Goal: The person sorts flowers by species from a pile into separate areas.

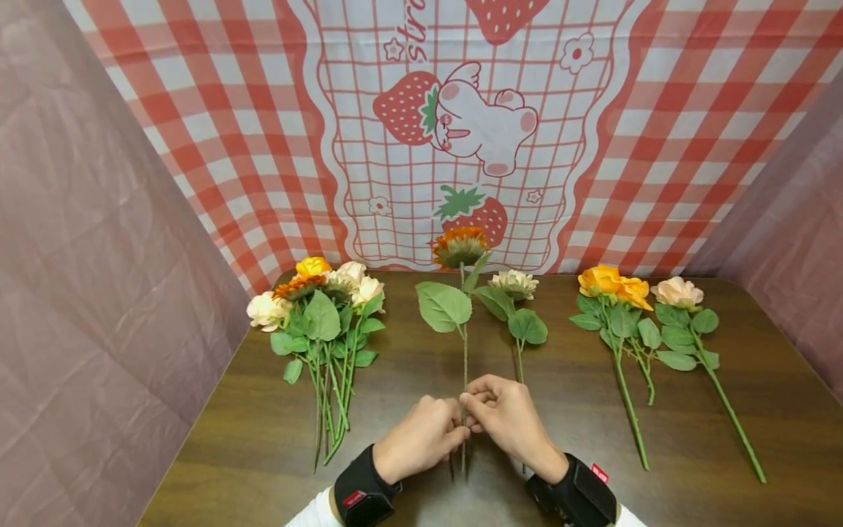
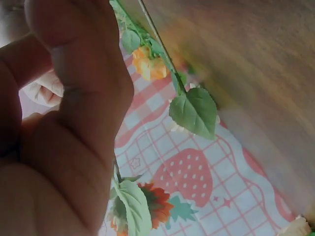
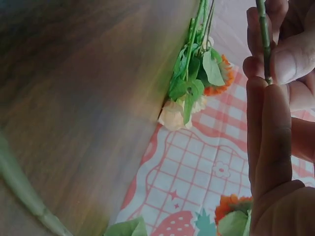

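Observation:
An orange sunflower-like flower (image 1: 461,247) stands upright above the table, its green leaf (image 1: 444,306) on the left of the stem. Low on that stem, my left hand (image 1: 424,433) grips it between thumb and curled fingers. Just beside it, my right hand (image 1: 510,419) pinches the same stem with thumb and fingertips. The two hands nearly touch. In the right wrist view, the green stem (image 3: 265,37) runs down between the fingers. Behind the right hand lies a cream flower (image 1: 516,285) with its leaves; that hand partly covers its stem.
To the left lies a bunch of cream and orange flowers (image 1: 323,316), stems toward me. On the right are orange roses (image 1: 612,285) and a pale peach rose (image 1: 678,293). The brown wooden table (image 1: 250,424) meets a strawberry-print cloth (image 1: 421,197) at the back.

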Demonstrator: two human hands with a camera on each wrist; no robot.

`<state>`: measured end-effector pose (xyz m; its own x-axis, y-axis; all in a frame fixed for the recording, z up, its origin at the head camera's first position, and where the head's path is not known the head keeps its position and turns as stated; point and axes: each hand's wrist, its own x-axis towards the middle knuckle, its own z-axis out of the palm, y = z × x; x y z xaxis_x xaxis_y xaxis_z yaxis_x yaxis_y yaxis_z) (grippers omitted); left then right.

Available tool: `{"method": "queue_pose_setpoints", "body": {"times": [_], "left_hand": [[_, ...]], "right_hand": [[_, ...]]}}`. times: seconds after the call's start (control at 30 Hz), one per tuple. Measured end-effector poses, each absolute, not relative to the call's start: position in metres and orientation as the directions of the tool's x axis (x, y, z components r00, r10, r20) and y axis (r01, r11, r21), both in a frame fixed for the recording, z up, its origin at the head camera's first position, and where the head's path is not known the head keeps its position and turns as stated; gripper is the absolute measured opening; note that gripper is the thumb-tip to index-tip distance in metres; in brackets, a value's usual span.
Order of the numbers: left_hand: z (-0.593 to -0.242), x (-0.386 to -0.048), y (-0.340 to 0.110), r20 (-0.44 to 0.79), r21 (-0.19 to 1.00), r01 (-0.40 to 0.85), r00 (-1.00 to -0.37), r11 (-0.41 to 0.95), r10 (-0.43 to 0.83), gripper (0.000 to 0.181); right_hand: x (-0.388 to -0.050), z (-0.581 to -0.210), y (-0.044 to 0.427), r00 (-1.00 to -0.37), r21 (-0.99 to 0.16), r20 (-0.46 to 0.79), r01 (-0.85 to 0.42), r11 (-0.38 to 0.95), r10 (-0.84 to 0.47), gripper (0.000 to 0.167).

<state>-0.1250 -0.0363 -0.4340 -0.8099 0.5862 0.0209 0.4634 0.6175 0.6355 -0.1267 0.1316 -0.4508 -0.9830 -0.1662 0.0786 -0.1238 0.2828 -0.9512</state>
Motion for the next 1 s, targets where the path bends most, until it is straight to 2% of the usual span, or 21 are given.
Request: {"method": "queue_pose_setpoints", "body": {"times": [0.13,0.3,0.63,0.83,1.0], "left_hand": [[-0.437,-0.125,-0.036,-0.011,0.662,0.424,-0.819,0.618,0.574,0.023],[-0.442,-0.129,-0.036,0.015,0.647,0.44,-0.824,0.623,0.566,0.025],[-0.45,-0.136,-0.035,0.002,0.599,0.429,-0.845,0.676,0.534,0.033],[-0.459,-0.14,-0.032,0.003,0.583,0.42,-0.857,0.696,0.515,0.037],[-0.464,-0.142,-0.028,-0.014,0.599,0.392,-0.867,0.698,0.499,0.037]], "right_hand": [[-0.128,-0.453,0.131,-0.985,-0.955,0.053,-0.099,0.279,-0.167,0.014],[-0.129,-0.456,0.131,-0.978,-0.949,0.022,-0.085,0.305,-0.206,0.024],[-0.129,-0.457,0.134,-0.926,-0.879,0.053,-0.221,0.422,-0.374,0.044],[-0.128,-0.459,0.135,-0.893,-0.775,0.022,-0.3,0.556,-0.45,0.04],[-0.128,-0.461,0.137,-0.871,-0.721,0.042,-0.365,0.588,-0.489,0.035]]}}
